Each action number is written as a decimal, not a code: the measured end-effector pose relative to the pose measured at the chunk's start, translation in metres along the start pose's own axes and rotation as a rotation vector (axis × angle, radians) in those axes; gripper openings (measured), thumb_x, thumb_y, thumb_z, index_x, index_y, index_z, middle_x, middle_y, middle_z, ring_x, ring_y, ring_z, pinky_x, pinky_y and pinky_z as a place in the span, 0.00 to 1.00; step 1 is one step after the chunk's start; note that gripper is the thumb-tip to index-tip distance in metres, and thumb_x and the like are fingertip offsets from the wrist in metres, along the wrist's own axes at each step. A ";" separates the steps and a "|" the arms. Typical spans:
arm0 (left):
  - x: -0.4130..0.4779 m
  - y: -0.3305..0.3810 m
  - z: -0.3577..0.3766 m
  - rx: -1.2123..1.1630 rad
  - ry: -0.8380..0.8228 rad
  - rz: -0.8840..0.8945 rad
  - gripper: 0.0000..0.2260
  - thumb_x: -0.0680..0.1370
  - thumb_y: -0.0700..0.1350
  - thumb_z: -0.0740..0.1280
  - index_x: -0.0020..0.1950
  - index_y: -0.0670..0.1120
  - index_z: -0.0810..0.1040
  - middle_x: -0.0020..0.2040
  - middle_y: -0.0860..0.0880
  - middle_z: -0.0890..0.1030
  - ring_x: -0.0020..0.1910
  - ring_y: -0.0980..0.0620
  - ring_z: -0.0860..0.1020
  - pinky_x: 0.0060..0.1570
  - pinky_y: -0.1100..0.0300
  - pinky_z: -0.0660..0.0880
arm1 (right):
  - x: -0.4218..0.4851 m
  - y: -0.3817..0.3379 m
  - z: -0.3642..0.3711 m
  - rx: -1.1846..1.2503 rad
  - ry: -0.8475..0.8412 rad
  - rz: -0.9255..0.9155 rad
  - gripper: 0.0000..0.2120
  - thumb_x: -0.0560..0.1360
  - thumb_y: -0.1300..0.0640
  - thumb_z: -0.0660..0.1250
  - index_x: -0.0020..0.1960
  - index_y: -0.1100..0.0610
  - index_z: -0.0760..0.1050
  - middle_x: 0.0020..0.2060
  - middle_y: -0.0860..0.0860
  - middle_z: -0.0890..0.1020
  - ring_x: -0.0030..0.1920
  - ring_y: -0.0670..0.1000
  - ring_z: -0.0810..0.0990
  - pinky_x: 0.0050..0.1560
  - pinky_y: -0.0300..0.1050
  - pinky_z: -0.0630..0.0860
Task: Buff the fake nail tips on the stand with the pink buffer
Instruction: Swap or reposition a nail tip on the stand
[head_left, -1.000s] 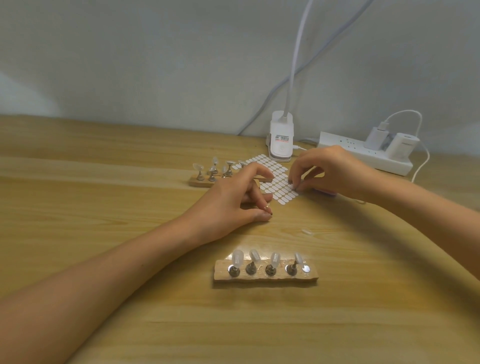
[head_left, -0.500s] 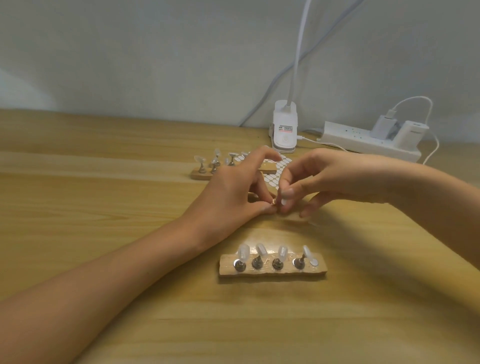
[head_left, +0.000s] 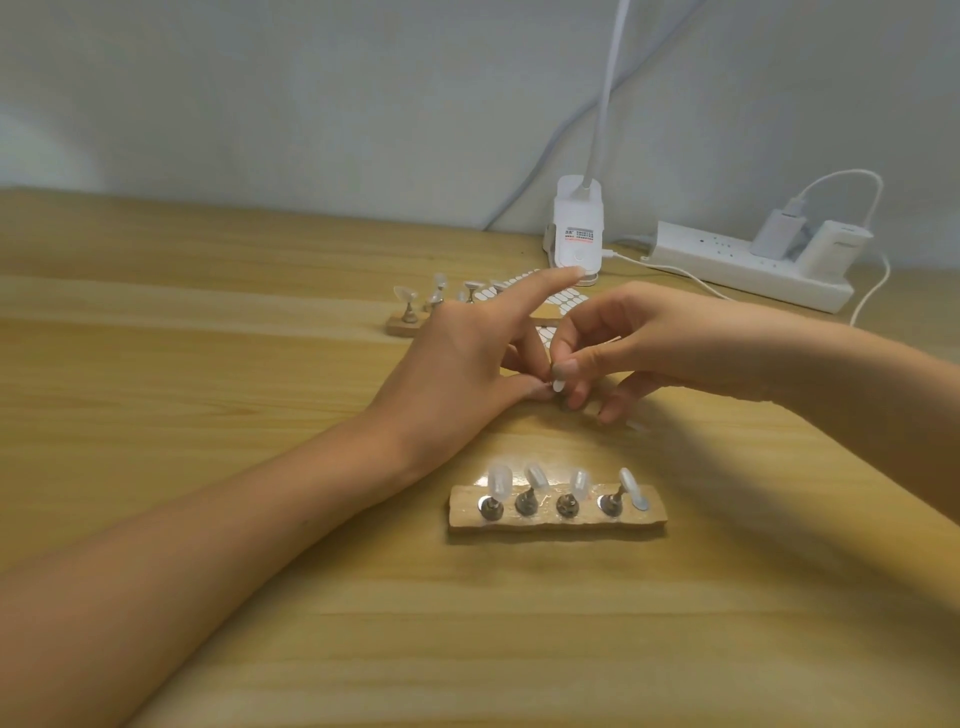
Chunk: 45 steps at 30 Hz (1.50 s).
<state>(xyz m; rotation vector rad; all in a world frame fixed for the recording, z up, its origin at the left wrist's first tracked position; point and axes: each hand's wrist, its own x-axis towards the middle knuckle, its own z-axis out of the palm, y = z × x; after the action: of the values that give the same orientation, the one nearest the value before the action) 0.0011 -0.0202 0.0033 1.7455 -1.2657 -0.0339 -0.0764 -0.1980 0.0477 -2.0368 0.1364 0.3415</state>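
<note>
Two hands are meeting mid-frame: right hand (head_left: 649, 343) pinching a white tab (head_left: 558, 385), left hand (head_left: 457, 364) touching it, index straight, grip unclear. Lower centre, the stand (head_left: 556, 522) of nail tips (head_left: 500, 478) is sitting with open table (head_left: 260, 364) around.

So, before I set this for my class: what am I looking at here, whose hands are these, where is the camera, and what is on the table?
There is no machine here. These are a person's two bare hands, filmed by one wide camera worn on their head, looking down at a wooden table. The left hand and right hand meet at a small white oval piece. The right hand's fingers pinch it; whether the left also grips it is unclear. Nearest the camera is a wooden stand with four clear nail tips on metal pegs. Behind the hands are a second stand, a sheet of white ovals, a white lamp base and a power strip. No pink buffer shows.
</note>
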 end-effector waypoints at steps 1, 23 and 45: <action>0.000 0.000 0.000 0.002 0.000 -0.006 0.36 0.71 0.31 0.75 0.76 0.51 0.69 0.38 0.51 0.83 0.43 0.56 0.83 0.58 0.61 0.78 | 0.000 0.000 0.000 -0.006 0.002 -0.002 0.04 0.74 0.58 0.71 0.44 0.59 0.80 0.39 0.52 0.84 0.42 0.47 0.84 0.39 0.39 0.81; 0.002 -0.005 -0.002 -0.146 0.049 -0.093 0.38 0.71 0.31 0.75 0.76 0.52 0.67 0.40 0.50 0.86 0.43 0.60 0.84 0.46 0.71 0.76 | -0.005 0.014 0.032 0.155 0.429 -0.247 0.06 0.76 0.61 0.71 0.47 0.57 0.73 0.36 0.49 0.82 0.34 0.48 0.82 0.25 0.42 0.77; 0.000 -0.007 -0.001 -0.126 0.057 -0.184 0.41 0.70 0.33 0.76 0.78 0.50 0.61 0.36 0.51 0.85 0.28 0.60 0.80 0.35 0.68 0.77 | -0.006 0.021 0.034 -0.577 0.611 -0.535 0.02 0.73 0.64 0.74 0.42 0.61 0.82 0.37 0.51 0.82 0.34 0.45 0.83 0.29 0.41 0.78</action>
<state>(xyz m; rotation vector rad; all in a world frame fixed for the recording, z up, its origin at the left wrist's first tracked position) 0.0068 -0.0198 -0.0009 1.7368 -1.0368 -0.1659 -0.0933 -0.1786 0.0170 -2.5822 -0.1569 -0.6551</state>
